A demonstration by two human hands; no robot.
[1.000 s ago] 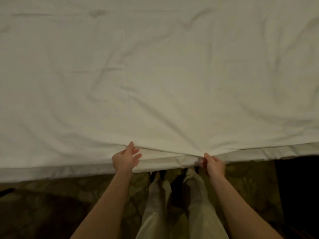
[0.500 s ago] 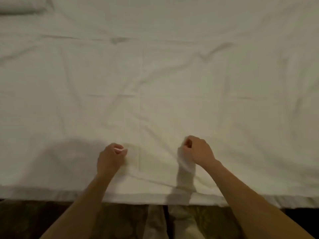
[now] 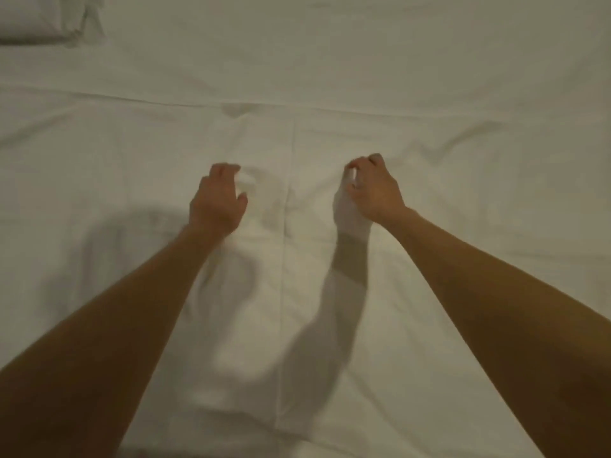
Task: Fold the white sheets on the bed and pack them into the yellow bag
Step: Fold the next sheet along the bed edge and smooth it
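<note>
A white pillow [image 3: 31, 19] lies at the far left corner of the view, only partly inside the picture, its near edge running roughly level and its right end rumpled into soft folds. It is pale like the bedding around it and sits well apart from the middle of the bed. Along the bottom edge, left of centre, a narrow dark strip [image 3: 148, 453] shows below the white cloth; it is too dim and too thin to tell what it is.
</note>
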